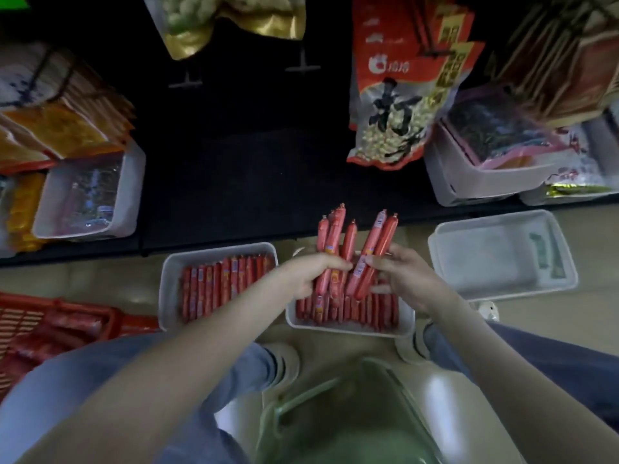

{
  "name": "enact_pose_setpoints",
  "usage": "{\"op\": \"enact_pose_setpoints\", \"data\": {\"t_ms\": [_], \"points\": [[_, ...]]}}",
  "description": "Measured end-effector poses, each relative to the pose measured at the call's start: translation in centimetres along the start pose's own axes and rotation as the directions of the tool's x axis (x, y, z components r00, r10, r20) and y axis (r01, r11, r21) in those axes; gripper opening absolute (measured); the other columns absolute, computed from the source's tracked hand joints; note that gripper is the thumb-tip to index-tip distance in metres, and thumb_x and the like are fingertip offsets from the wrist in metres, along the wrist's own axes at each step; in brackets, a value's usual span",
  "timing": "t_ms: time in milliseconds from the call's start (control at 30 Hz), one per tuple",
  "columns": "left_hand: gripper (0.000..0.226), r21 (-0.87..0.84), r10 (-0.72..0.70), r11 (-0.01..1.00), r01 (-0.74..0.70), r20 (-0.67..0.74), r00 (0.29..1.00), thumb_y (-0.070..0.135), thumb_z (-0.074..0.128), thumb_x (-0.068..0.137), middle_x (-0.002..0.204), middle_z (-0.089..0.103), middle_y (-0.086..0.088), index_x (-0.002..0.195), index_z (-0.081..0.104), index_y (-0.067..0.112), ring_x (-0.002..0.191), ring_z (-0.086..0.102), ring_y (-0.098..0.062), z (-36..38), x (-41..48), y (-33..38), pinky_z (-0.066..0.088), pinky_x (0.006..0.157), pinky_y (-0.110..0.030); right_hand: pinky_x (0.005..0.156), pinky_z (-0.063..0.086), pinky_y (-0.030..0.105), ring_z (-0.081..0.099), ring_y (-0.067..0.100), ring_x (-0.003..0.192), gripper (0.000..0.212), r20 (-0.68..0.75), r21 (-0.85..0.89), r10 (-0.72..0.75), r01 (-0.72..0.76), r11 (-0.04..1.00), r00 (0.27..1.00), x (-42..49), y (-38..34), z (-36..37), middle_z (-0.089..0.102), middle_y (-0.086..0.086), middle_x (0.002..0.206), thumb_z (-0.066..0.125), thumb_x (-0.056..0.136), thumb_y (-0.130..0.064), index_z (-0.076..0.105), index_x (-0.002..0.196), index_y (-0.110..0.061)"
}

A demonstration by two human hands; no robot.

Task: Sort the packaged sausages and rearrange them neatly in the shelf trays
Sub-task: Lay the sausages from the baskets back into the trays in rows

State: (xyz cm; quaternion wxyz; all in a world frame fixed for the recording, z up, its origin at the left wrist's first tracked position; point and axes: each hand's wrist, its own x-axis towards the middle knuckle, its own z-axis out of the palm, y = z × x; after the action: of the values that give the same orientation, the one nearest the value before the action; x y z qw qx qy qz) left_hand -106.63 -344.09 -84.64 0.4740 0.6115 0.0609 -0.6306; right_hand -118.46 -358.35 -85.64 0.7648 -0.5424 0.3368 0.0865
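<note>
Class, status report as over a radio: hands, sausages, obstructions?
Both gripping: left hand, right hand on sausage bunch over middle tray. Row neat in left tray. Nothing in the way.

The lower ends of the held sausages (351, 249) are covered by the fingers of the left hand (310, 277) and the right hand (403, 276), so the number in each grip cannot be counted. The far part of the middle tray (348, 330) is hidden behind both hands. The print on the sausage labels is too small to be read. The red basket (50, 324) is cut off by the left edge, and the hanging bags (234, 21) by the top edge. A green object (335, 416) at the bottom edge is blurred and cannot be identified. The contents of the left shelf tray (134, 195) are smeared beyond telling.
</note>
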Motion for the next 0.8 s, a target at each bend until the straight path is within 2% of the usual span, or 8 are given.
{"op": "enact_pose_setpoints", "data": {"t_ms": [67,167,233,333,467,600,700,800], "points": [[0.014,-0.050,-0.043,0.998,0.040,-0.054,0.998,0.003,0.059,0.089,0.088,0.073,-0.006,0.099,0.066,0.008,0.079,0.070,-0.018,-1.5,2.0,-1.4,0.058,0.069,-0.032,0.074,0.058,0.042,0.069,0.032,0.096,0.025,-0.082,-0.014,0.051,-0.053,0.999,0.995,2.2,2.4,-1.1,0.069,0.017,0.109,0.065,0.088,-0.013,0.060,0.112,-0.005],[0.023,-0.125,-0.127,0.986,0.108,-0.155,0.980,0.002,0.061,0.086,0.097,0.074,-0.004,0.108,0.066,0.007,0.090,0.069,-0.015,-4.0,4.6,-4.1,0.054,0.084,-0.036,0.088,0.054,0.048,0.067,0.030,0.098,0.020,-0.174,-0.202,0.091,-0.125,0.971,0.981,5.3,7.1,-3.0,0.069,0.013,0.108,0.064,0.090,-0.013,0.060,0.109,-0.015],[0.036,-0.120,-0.175,0.981,0.150,-0.241,0.955,0.006,0.069,0.080,0.108,0.071,-0.008,0.116,0.063,0.006,0.097,0.067,-0.019,-5.6,5.7,-5.5,0.050,0.091,-0.039,0.096,0.049,0.045,0.066,0.024,0.099,0.018,-0.197,-0.309,0.109,-0.167,0.936,0.974,7.2,10.4,-4.0,0.069,0.006,0.104,0.065,0.089,-0.012,0.061,0.105,-0.020],[0.062,-0.107,-0.253,0.967,0.231,-0.302,0.919,0.016,0.084,0.061,0.109,0.067,-0.011,0.118,0.061,0.007,0.105,0.062,-0.028,-6.7,7.5,-6.7,0.045,0.100,-0.044,0.091,0.050,0.041,0.065,0.026,0.097,0.015,-0.246,-0.397,0.165,-0.255,0.882,0.955,9.8,14.5,-4.0,0.069,0.005,0.100,0.066,0.088,-0.015,0.064,0.103,-0.017],[0.024,-0.122,-0.241,0.970,0.212,-0.324,0.915,0.004,0.076,0.074,0.085,0.072,-0.007,0.095,0.068,0.011,0.078,0.068,-0.023,-7.0,9.5,-7.8,0.053,0.070,-0.033,0.070,0.042,0.025,0.059,0.021,0.087,0.031,-0.256,-0.492,0.252,-0.350,0.797,0.933,12.6,16.6,-1.0,0.064,0.009,0.103,0.061,0.089,-0.015,0.055,0.119,-0.008],[0.036,-0.142,-0.217,0.974,0.177,-0.355,0.909,0.005,0.079,0.071,0.094,0.074,-0.010,0.105,0.069,0.010,0.088,0.070,-0.027,-7.9,10.3,-8.1,0.055,0.083,-0.042,0.055,0.041,0.015,0.056,0.017,0.077,0.044,-0.205,-0.454,0.289,-0.353,0.818,0.935,14.3,17.4,2.1,0.057,0.003,0.094,0.056,0.088,-0.003,0.041,0.130,-0.006],[0.032,-0.149,-0.224,0.972,0.180,-0.376,0.899,0.004,0.076,0.075,0.094,0.072,-0.006,0.105,0.067,0.014,0.084,0.068,-0.021,-8.8,10.7,-8.5,0.053,0.069,-0.030,0.073,0.044,0.023,0.058,0.020,0.096,0.055,-0.193,-0.442,0.285,-0.342,0.829,0.939,14.5,18.2,3.1,0.057,0.003,0.112,0.061,0.084,-0.010,0.039,0.134,-0.012],[0.027,-0.153,-0.235,0.970,0.189,-0.383,0.894,0.004,0.074,0.078,0.091,0.072,-0.005,0.101,0.067,0.014,0.080,0.067,-0.018,-8.9,10.9,-9.0,0.048,0.060,-0.026,0.091,0.048,0.035,0.057,0.023,0.110,0.050,-0.187,-0.503,0.220,-0.286,0.816,0.957,13.9,18.0,3.3,0.055,0.005,0.125,0.057,0.089,-0.021,0.043,0.137,-0.017]]}}
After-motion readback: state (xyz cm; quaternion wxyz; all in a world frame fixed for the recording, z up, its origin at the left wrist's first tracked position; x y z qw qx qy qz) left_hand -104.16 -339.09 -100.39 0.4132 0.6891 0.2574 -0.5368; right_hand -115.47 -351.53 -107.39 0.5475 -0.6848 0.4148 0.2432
